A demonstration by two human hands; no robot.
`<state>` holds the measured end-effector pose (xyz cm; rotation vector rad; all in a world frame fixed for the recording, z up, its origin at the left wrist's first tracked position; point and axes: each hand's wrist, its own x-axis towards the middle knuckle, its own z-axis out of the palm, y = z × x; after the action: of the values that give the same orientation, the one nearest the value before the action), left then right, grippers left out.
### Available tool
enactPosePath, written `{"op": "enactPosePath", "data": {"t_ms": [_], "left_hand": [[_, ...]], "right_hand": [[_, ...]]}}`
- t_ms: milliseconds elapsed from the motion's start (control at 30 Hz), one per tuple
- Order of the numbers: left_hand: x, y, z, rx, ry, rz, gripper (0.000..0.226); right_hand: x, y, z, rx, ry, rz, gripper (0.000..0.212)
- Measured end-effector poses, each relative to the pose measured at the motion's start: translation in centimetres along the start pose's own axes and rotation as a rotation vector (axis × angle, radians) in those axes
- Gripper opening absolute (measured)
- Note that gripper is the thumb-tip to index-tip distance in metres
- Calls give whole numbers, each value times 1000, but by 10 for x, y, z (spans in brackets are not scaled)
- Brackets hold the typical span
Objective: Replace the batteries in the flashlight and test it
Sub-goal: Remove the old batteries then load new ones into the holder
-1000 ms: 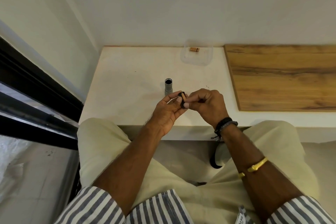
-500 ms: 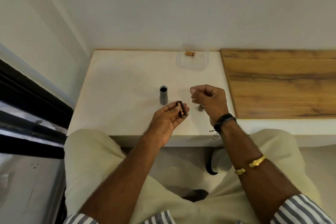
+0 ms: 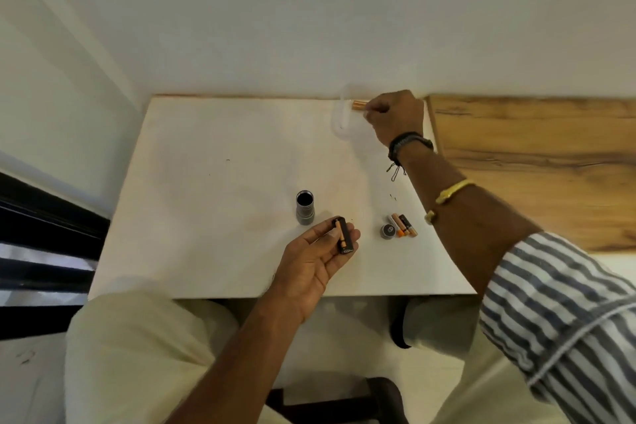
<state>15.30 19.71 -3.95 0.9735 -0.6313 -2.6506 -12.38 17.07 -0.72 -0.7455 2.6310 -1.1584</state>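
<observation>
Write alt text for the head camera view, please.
Seated at a white table, a person's right hand reaches a copper battery in a clear tray; the left hand holds a black battery holder near the upright flashlight body.

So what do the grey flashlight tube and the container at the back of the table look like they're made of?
Upright grey flashlight tube: probably metal, with a dull satin sheen. Clear container: likely thin plastic, see-through, with the white table visible through it.
</observation>
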Motion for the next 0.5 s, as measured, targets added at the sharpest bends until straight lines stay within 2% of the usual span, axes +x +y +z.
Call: {"op": "enactPosePath", "data": {"t_ms": [300,500], "left_hand": [[5,2,-4,-46,-7,-33,32],[6,3,-5,-49,-9,-40,24]], "right_hand": [[42,3,27,-397,-78,0,28],[40,6,31,-447,-85,21,22]]}}
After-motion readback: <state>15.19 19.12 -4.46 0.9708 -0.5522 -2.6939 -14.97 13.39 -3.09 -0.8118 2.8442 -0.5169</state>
